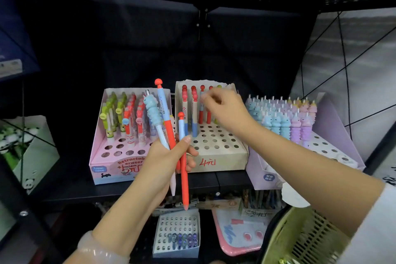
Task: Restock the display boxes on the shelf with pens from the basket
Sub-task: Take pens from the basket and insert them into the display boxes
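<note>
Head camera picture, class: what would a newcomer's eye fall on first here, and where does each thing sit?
First, the left hand at centre, gripping a bunch of pens, red-and-blue ones with mushroom tops and one with a blue unicorn topper. Next, the right hand reaching into the beige display box in the middle of the shelf, at its back row. The pink box sits left of it, and the lilac box of unicorn pens to its right.

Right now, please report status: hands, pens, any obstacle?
Left hand grips three pens. Right hand at beige box, back rows; grip unclear. No obstacle seen.
</note>
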`<control>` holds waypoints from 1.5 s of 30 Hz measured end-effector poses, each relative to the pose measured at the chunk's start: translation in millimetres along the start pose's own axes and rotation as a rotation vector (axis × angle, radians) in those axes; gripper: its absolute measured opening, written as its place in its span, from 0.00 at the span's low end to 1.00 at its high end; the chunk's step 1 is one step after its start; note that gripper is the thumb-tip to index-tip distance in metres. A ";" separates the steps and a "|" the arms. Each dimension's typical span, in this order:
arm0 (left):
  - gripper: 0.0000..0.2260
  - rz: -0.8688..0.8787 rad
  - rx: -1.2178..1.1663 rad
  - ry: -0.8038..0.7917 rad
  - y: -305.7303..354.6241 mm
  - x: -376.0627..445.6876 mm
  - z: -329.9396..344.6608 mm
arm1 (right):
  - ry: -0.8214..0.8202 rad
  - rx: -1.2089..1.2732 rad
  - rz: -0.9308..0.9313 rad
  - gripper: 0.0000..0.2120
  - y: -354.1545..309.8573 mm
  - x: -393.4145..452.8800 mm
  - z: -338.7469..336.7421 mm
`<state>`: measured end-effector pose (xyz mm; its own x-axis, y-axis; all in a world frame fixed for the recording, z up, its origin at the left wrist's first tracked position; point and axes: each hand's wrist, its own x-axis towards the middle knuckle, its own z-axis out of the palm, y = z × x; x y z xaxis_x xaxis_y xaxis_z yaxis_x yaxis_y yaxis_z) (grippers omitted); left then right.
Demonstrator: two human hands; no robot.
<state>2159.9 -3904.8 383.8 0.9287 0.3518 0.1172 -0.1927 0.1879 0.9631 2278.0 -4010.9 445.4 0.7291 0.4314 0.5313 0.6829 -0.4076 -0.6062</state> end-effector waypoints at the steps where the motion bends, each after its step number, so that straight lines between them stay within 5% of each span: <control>1: 0.05 0.005 -0.007 -0.011 0.4 0.2 1.3 | -0.122 0.085 0.010 0.11 -5.7 -10.0 -1.4; 4: 0.04 0.026 0.004 -0.053 1.0 0.2 6.0 | -0.440 0.260 0.137 0.11 -14.2 -33.1 -5.0; 6: 0.04 0.024 0.007 -0.075 0.0 -0.3 8.8 | -0.505 0.371 0.207 0.10 -12.3 -39.0 -4.3; 10: 0.06 -0.021 -0.021 -0.094 -2.6 -1.8 9.3 | -0.388 0.450 0.243 0.10 -7.9 -38.0 -3.1; 14: 0.06 -0.065 0.013 -0.033 -4.3 -0.8 3.8 | 0.006 0.503 0.260 0.09 -3.0 -13.3 -15.4; 18: 0.08 -0.090 0.077 0.028 -6.9 4.7 -2.5 | 0.281 0.156 0.109 0.04 9.3 12.7 -27.2; 25: 0.10 -0.035 0.014 -0.092 -6.1 4.4 -4.8 | 0.233 -0.131 0.027 0.04 22.7 25.8 -3.5; 37: 0.07 -0.001 0.043 -0.093 -6.8 4.9 -8.2 | -0.142 -0.343 0.097 0.09 29.0 28.2 25.4; 42: 0.05 0.007 0.025 -0.052 -9.3 5.6 -8.5 | 0.021 -0.216 0.137 0.10 25.2 17.6 21.0; 45: 0.05 0.019 0.037 -0.046 -10.7 6.9 -6.6 | 0.120 0.096 0.093 0.07 11.2 5.0 12.7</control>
<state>2166.3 -3898.3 372.8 0.9388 0.3119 0.1460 -0.1994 0.1468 0.9688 2288.8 -4003.0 433.8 0.7930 0.2939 0.5336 0.6090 -0.3597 -0.7070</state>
